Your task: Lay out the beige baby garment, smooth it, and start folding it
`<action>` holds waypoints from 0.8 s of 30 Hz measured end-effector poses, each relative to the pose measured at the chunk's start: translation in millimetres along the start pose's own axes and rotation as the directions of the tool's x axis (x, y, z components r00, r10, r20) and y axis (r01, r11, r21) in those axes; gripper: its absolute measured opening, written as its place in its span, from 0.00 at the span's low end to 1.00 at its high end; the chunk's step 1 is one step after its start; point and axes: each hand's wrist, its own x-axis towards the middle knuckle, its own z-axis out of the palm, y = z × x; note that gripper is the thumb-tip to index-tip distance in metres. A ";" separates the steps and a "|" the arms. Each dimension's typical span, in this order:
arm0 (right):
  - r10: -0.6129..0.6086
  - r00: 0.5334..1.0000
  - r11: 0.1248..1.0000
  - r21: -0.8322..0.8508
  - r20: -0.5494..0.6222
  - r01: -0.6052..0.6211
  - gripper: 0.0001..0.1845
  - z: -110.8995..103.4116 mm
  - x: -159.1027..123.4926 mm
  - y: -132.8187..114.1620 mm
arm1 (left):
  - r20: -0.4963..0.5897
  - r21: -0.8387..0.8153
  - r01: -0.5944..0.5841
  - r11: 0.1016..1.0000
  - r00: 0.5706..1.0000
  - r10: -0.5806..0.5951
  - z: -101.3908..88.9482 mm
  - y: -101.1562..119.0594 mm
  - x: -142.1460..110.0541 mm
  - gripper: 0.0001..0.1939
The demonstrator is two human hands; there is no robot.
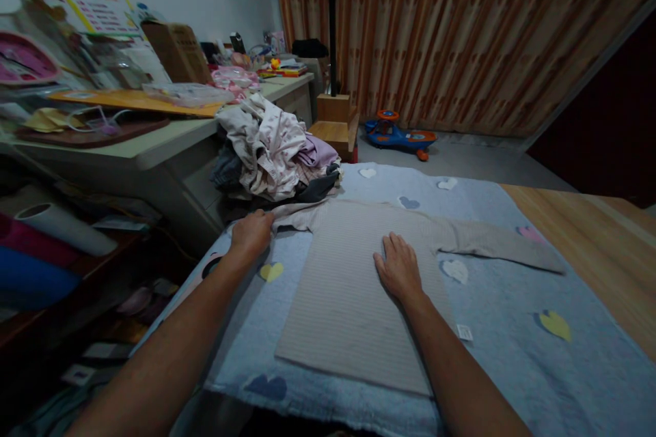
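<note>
A light grey ribbed long-sleeved shirt [348, 293] lies spread out, its hem toward me and its right-hand sleeve stretched out to the side. My left hand [252, 235] is closed around the end of the left-hand sleeve, beside the clothes pile. Resting flat on the shirt's body, right of its middle, is my right hand [398, 266], fingers extended. A small white label [464, 332] sticks out at the shirt's right side edge. Beneath the shirt is a blue blanket [512, 355] with heart shapes.
A heap of crumpled clothes [271, 150] sits at the blanket's far left corner. Left of it stands a cluttered desk [169, 143] with a cardboard box [177, 51]. Wooden boards [589, 232] border the blanket on the right. A blue ride-on toy [400, 133] stands before the curtain [435, 34].
</note>
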 end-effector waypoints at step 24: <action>-0.128 0.990 0.965 0.222 -0.061 0.139 0.14 -7.2 1.1 1.7 | -0.072 -0.719 -0.156 0.677 0.986 0.151 9.5 69.2 -66.1 0.19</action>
